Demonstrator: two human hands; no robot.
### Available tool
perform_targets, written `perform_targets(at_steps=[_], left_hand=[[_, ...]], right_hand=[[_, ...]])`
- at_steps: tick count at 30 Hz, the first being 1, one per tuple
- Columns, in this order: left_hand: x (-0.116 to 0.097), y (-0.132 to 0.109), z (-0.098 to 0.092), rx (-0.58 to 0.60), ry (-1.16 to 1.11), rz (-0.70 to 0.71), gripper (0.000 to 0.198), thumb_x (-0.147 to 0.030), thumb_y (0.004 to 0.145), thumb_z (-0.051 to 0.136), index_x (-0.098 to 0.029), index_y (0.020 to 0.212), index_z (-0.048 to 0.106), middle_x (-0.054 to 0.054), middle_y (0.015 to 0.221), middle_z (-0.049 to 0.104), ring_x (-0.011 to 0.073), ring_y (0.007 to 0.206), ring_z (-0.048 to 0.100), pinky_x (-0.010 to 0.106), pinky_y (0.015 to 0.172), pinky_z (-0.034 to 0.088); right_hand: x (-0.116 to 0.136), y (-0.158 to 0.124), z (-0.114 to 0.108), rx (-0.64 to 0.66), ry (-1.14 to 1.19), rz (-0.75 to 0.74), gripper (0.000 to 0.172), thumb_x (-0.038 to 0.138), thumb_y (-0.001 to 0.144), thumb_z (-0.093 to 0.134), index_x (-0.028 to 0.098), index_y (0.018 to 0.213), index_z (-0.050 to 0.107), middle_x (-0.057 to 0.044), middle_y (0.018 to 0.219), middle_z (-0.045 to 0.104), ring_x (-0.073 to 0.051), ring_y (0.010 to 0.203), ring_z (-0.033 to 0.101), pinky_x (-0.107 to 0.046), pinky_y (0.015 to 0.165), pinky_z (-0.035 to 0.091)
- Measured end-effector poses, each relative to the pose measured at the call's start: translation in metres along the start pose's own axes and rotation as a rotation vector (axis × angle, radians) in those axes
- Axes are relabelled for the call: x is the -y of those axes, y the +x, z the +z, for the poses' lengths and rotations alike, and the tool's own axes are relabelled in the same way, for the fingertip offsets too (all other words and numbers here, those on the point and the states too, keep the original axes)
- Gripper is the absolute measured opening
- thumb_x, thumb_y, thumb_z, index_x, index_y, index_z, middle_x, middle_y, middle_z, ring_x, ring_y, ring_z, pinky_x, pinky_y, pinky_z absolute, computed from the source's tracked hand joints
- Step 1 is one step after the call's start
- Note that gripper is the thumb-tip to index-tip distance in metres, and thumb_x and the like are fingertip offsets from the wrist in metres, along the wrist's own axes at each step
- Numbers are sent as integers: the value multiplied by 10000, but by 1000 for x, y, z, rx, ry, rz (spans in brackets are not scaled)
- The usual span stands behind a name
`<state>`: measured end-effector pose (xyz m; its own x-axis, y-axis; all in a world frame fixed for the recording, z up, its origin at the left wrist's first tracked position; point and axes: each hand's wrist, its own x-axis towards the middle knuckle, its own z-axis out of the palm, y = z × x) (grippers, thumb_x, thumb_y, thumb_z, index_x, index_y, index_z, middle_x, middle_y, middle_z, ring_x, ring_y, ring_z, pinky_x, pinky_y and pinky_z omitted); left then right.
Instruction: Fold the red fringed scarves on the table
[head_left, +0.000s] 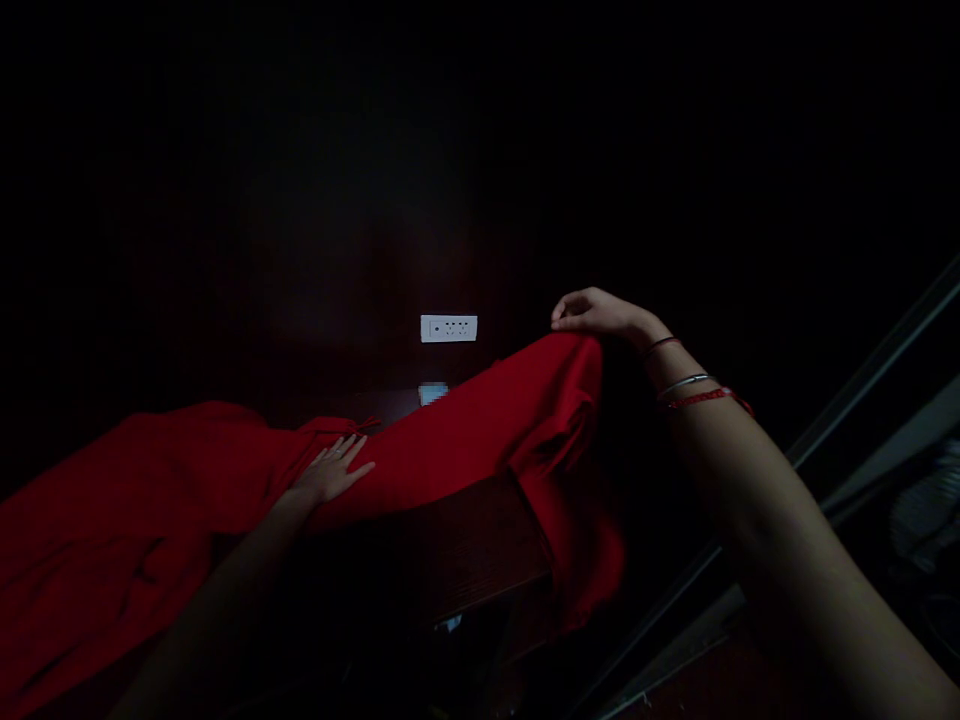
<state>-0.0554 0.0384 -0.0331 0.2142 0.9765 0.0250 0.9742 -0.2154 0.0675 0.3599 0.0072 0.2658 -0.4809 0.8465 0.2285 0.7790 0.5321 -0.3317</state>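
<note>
A long red garment (pixel 442 450), probably a dress, lies across a dark wooden table (pixel 480 550). It is gathered near the middle, where a thin tie sticks out, and one end hangs over the table's right corner. My left hand (pixel 335 470) rests flat on the cloth beside the gathered part, its fingers spread and a ring on one of them. At the far right edge of the garment, my right hand (pixel 592 312) is closed in a pinch on the raised cloth. Bracelets circle the right wrist.
Behind the garment, a white power socket (pixel 448 328) is set in a dark panel. A small pale blue object (pixel 433 394), blurred out, shows below it. On the right a light metal-like rail (pixel 885 360) runs diagonally past dim items. Most of the surroundings are too dark to make out.
</note>
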Motion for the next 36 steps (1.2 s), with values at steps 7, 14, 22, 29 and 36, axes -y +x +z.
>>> perform_targets(at_steps=[7,14,22,29,36], left_hand=[[7,2,0,-17,41,19,662,-521,763,211,-146,1303,133,76,1351,154,238,1233,102,423,962,154],[12,5,2,-44,44,39,658,-512,761,234,-135,1297,166,91,1343,179,253,1224,146,428,942,191],[22,9,4,-49,37,34,646,-508,759,235,-145,1292,192,75,1339,203,245,1224,149,403,942,211],[26,11,7,-32,33,8,685,-533,755,195,-133,1305,116,76,1351,162,240,1231,112,414,962,169],[27,8,5,-60,35,56,692,-532,751,214,-115,1300,149,83,1342,195,236,1224,148,376,962,194]], right_hand=[[9,1,11,62,-298,-82,312,418,662,544,146,795,623,-19,747,606,-116,682,509,-208,613,348],[0,-13,-17,502,-248,313,408,500,573,587,135,746,650,-12,659,618,-133,581,536,-227,546,379],[0,-15,-16,308,-448,339,200,262,638,582,146,786,648,3,686,623,-117,610,549,-198,559,381],[-17,-24,2,286,-434,351,215,132,698,462,147,813,643,26,694,616,-100,623,535,-171,550,380],[1,-35,-8,84,-515,514,345,42,641,420,155,895,625,-14,814,630,-121,684,562,-166,531,401]])
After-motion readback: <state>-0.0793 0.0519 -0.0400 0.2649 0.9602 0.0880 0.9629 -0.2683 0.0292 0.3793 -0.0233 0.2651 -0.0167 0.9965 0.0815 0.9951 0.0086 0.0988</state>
